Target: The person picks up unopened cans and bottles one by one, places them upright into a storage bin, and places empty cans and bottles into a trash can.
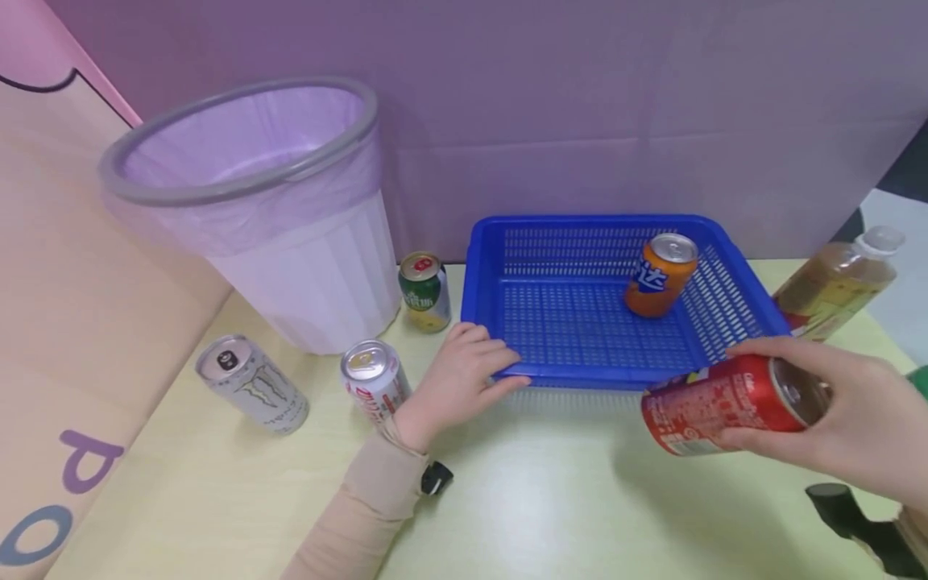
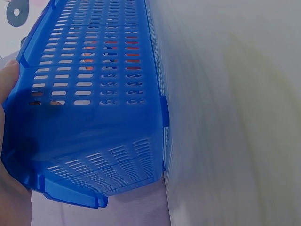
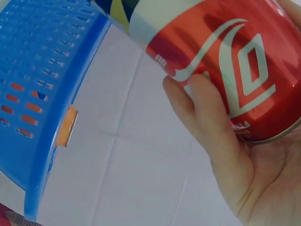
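My left hand [image 1: 464,374] grips the front left corner of the blue plastic basket [image 1: 580,377], its fingers over the rim. In the left wrist view, the basket's slotted side [image 2: 94,117] fills the left half. An orange soda can [image 1: 660,278] stands inside the basket, toward the right. At the front right, my right hand [image 1: 855,411] holds a red soda can [image 1: 725,407] tipped nearly on its side, just above the table and near the basket's front rim. The right wrist view shows thumb and fingers round this red can [image 3: 225,61].
A white bin [image 1: 312,266] with a purple liner stands at the back left. Around it are a white energy drink can [image 1: 257,387], a white-and-red can [image 1: 377,383] and a green can [image 1: 425,294]. Right of the basket leans a bottle [image 1: 834,282] of brown drink.
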Demonstrator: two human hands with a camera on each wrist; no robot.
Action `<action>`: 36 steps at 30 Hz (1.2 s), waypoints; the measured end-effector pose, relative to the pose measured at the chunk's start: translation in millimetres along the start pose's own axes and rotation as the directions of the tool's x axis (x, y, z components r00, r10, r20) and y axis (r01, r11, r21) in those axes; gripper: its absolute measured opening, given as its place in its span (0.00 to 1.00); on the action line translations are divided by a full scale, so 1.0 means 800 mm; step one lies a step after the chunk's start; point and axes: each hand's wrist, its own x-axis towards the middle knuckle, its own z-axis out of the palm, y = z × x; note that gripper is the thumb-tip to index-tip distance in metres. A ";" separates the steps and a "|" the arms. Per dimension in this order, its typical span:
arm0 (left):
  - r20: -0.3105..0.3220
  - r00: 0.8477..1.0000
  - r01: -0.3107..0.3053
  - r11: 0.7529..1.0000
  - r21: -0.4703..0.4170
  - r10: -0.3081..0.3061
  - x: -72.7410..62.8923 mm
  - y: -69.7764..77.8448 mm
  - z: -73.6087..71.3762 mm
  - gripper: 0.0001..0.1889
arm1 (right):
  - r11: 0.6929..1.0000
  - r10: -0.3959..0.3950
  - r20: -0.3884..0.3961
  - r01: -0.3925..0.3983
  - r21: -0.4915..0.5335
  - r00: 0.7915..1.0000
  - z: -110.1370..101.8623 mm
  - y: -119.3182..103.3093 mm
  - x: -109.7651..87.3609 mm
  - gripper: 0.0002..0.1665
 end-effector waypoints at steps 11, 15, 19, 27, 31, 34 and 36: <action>0.007 1.000 0.008 1.000 0.007 -0.008 0.000 0.001 0.001 0.12 | 0.998 0.067 -0.003 -0.067 -0.004 0.998 -0.014 0.002 0.016 0.46; 0.010 1.000 0.010 1.000 0.009 -0.011 -0.001 0.001 0.001 0.12 | 0.999 0.053 -0.032 -0.053 0.013 0.998 -0.021 -0.001 0.022 0.45; 0.006 1.000 0.009 1.000 0.006 -0.009 -0.001 0.001 0.001 0.12 | 0.998 0.058 -0.055 -0.057 0.029 0.997 -0.027 -0.011 0.028 0.45; 0.010 1.000 0.014 1.000 -0.004 -0.014 -0.002 0.001 0.001 0.13 | 0.994 0.098 -0.090 -0.102 -0.032 0.991 -0.034 -0.020 0.055 0.49; 0.012 1.000 0.016 1.000 -0.005 -0.016 -0.002 0.001 0.001 0.13 | 0.992 0.111 -0.103 -0.117 -0.054 0.988 -0.030 -0.018 0.072 0.50; 0.013 1.000 0.013 1.000 -0.002 -0.013 -0.001 0.001 0.001 0.13 | 0.993 0.097 -0.109 -0.104 -0.064 0.989 -0.026 -0.016 0.083 0.49; 0.012 1.000 0.011 1.000 -0.003 -0.011 -0.001 0.001 0.001 0.13 | 0.993 0.083 -0.111 -0.092 -0.077 0.990 -0.024 -0.014 0.089 0.49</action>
